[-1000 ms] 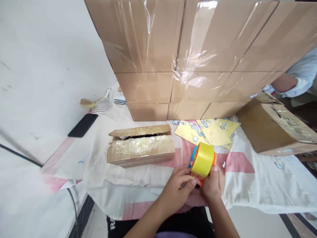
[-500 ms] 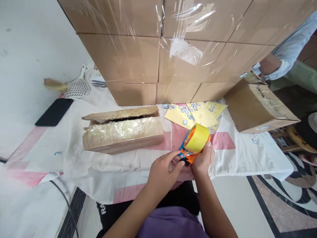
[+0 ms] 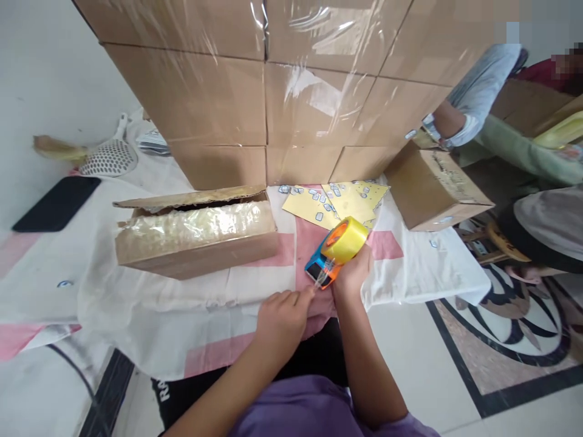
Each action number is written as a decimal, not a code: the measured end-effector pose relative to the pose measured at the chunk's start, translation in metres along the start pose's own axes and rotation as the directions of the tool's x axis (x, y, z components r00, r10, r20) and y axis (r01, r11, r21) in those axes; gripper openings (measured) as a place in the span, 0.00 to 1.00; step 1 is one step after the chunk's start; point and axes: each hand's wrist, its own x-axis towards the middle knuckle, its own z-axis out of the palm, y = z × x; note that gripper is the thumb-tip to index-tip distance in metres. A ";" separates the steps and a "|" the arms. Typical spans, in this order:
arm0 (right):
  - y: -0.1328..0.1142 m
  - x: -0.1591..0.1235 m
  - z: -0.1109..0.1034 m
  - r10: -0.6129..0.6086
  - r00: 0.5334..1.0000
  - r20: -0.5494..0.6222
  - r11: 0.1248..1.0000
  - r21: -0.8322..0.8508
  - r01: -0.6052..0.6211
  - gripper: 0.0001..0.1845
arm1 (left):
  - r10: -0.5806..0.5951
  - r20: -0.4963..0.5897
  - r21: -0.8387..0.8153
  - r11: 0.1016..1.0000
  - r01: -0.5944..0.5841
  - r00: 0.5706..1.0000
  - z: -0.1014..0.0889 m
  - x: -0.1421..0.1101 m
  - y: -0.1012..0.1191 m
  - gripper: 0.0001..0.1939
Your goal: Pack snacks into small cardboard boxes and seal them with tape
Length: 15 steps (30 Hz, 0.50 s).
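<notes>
My right hand (image 3: 351, 276) grips an orange and blue tape dispenser (image 3: 322, 268) that carries a roll of yellow tape (image 3: 345, 239). My left hand (image 3: 281, 315) sits just left of it and pinches the clear tape end pulled out from the dispenser's mouth. An open cardboard box (image 3: 194, 238) filled with clear plastic lies on its side on the white and pink cloth (image 3: 150, 303), to the left of both hands.
A wall of stacked cardboard cartons under plastic film (image 3: 273, 91) rises behind. Yellow sticker sheets (image 3: 339, 200) lie before it. A smaller carton (image 3: 432, 191) stands at right, near another person's sleeve (image 3: 478, 91). A black phone (image 3: 57, 203) and a white scoop (image 3: 109, 158) lie at left.
The view has shifted right and down. My left hand has drawn back from the dispenser, pulling a short strip of tape out. The dispenser now tilts more toward the left.
</notes>
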 end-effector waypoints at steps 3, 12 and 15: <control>-0.004 0.006 0.004 0.060 0.997 -0.044 0.995 0.079 -0.056 0.11 | 0.030 0.041 0.038 0.999 -0.031 0.999 -0.009 -0.006 -0.009 0.12; -0.021 -0.016 -0.009 0.089 0.996 0.030 0.964 0.250 -0.094 0.09 | 0.067 0.044 0.034 0.997 -0.069 0.997 -0.046 -0.041 0.003 0.12; -0.032 -0.019 -0.016 0.049 0.998 0.038 0.955 0.290 -0.057 0.09 | 0.045 0.026 0.063 0.997 -0.047 0.999 -0.058 -0.056 0.006 0.12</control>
